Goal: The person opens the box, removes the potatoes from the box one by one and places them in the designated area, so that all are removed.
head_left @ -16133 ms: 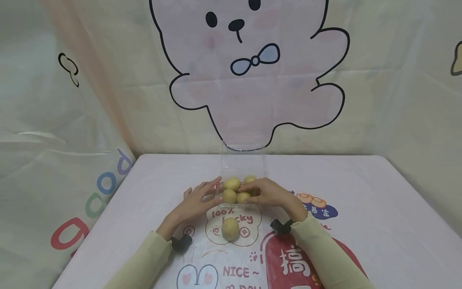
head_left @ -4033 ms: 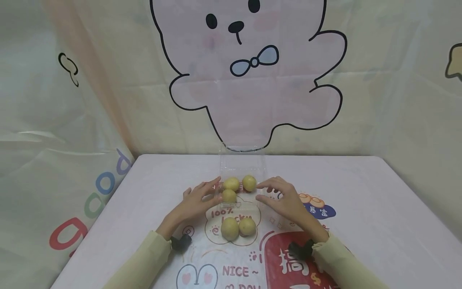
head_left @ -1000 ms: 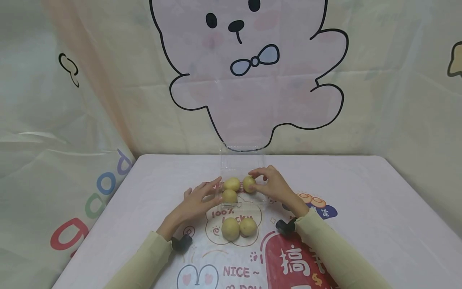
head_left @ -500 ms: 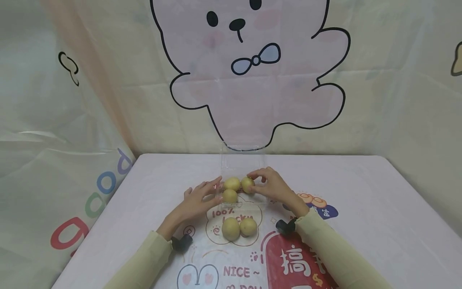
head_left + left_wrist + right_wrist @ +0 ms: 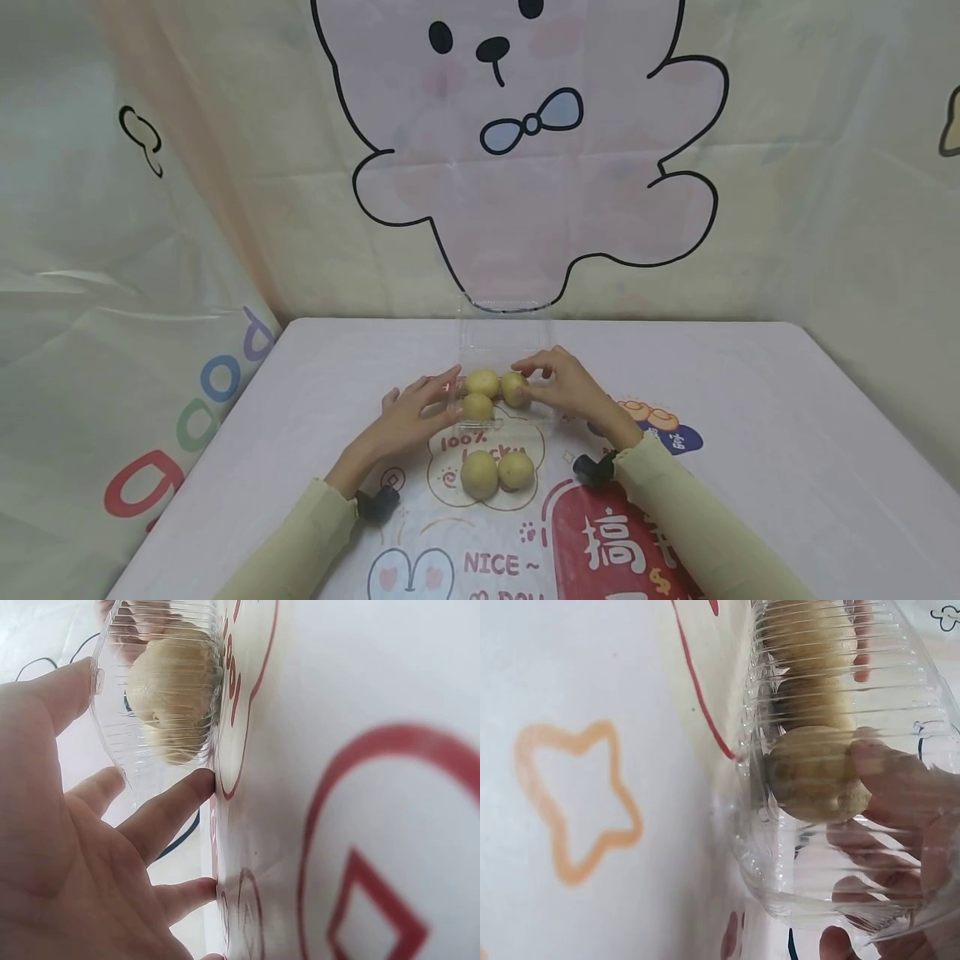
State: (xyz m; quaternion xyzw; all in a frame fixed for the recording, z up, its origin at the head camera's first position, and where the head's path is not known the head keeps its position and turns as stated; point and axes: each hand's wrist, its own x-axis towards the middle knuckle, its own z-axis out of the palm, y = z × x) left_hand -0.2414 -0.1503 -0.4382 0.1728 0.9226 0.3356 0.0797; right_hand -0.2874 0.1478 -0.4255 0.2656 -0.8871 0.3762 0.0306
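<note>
A clear ribbed plastic clamshell box (image 5: 504, 333) stands on the table with its lid raised at the back. My right hand (image 5: 564, 387) reaches in and pinches a potato (image 5: 513, 392) at the back right between thumb and fingers. Beside it in the box lie a back-left potato (image 5: 482, 382) and a front-left potato (image 5: 477, 407). My left hand (image 5: 408, 418) has its fingers spread at the box's left side; in the left wrist view its thumb (image 5: 75, 686) touches the rim. Through the ribbed wall, the right wrist view shows the pinched potato (image 5: 814, 776).
In front of the box, a larger potato (image 5: 478, 476) and a smaller potato (image 5: 515, 472) lie side by side on the printed white tablecloth (image 5: 720, 392). A curtain with a bear drawing (image 5: 502, 208) hangs behind the table.
The box's front-right potato has come out and lies beside the larger one in front. My right hand then took the back-right potato and shifted it slightly left. My left hand stays put.
</note>
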